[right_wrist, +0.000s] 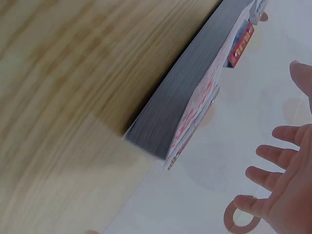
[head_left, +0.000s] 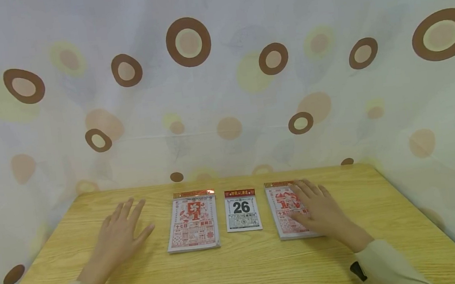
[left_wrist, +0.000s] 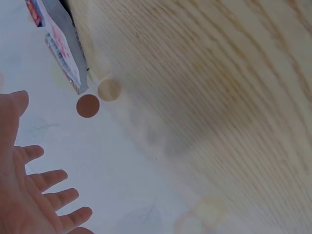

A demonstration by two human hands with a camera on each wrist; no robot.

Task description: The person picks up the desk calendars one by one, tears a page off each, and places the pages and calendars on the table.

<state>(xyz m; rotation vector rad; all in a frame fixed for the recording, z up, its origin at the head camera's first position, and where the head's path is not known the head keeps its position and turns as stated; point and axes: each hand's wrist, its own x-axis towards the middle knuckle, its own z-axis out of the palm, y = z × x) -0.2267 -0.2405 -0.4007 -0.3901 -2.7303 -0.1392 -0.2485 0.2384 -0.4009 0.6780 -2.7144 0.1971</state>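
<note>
Calendar pad (head_left: 284, 223) lies under the fingers of my right hand (head_left: 321, 211), spread and empty like my left hand (head_left: 121, 233); I'd expect weight, flimsy leaves, best grip across its thick sides.

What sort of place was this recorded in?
Probably a small tabletop recording booth: a wood-grain table is enclosed by a pale sheet printed with brown rings and dots, and three calendar pads lie in a row.
</note>
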